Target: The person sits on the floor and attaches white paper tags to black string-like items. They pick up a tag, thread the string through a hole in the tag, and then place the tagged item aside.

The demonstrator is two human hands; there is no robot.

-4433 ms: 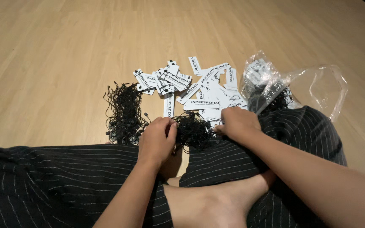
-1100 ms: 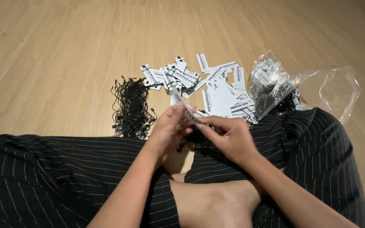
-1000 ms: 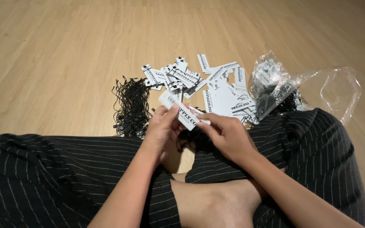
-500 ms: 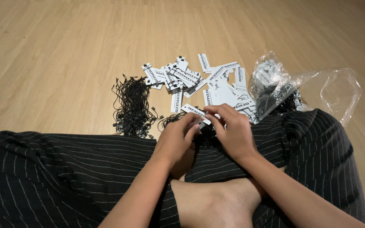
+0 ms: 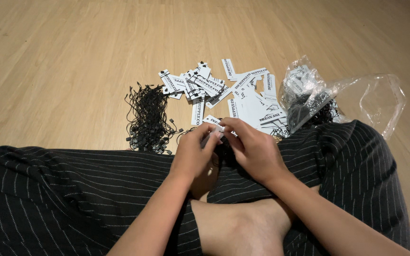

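Black string loops (image 5: 149, 118) heaped on the wooden floor (image 5: 62, 57), within easy reach. Left hand (image 5: 193, 154) and right hand (image 5: 255, 149) meeting over the lap, fingers pinched shut on one white tag (image 5: 213, 122), steadying it for close work. Loose tags (image 5: 224, 90) beyond; clear plastic bag (image 5: 338, 99) rightmost, contents blurred. Thread between fingertips hidden.

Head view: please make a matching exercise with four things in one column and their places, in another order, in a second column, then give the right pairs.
Things:
1. white tag
2. bundle of black strings
3. clear plastic bag
4. heap of white tags

Places:
A. on the wooden floor, far right
B. pinched between the left hand and the right hand
C. on the floor, left of the heap
D. on the floor, just beyond the hands

Pairs: 1-B, 2-C, 3-A, 4-D
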